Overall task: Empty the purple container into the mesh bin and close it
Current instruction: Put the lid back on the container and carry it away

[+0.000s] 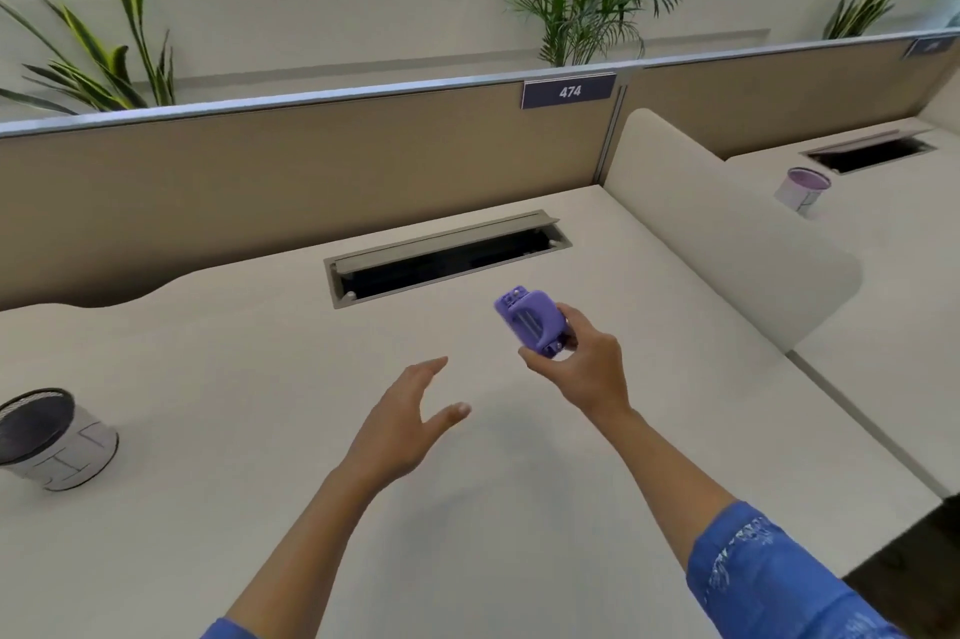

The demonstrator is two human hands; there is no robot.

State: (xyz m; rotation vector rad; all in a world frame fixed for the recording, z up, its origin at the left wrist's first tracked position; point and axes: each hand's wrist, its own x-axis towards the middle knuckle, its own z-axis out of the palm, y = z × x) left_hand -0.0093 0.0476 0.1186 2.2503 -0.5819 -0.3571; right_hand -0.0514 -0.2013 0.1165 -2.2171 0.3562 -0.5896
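A small purple container (530, 321) is held above the middle of the white desk (260, 352), with my right hand (582, 368) shut around its lower end. It tilts up and to the left, and whether its lid is open I cannot tell. My left hand (410, 420) hovers to the lower left of it, fingers spread, holding nothing. The mesh bin (52, 438) stands on the desk at the far left edge, dark inside with a pale patterned wall, well apart from both hands.
An open cable slot (447, 259) runs across the desk behind the hands. A beige partition (311, 155) closes the back, and a rounded white divider (727, 233) stands on the right. A second cup-like bin (802, 190) sits on the neighbouring desk.
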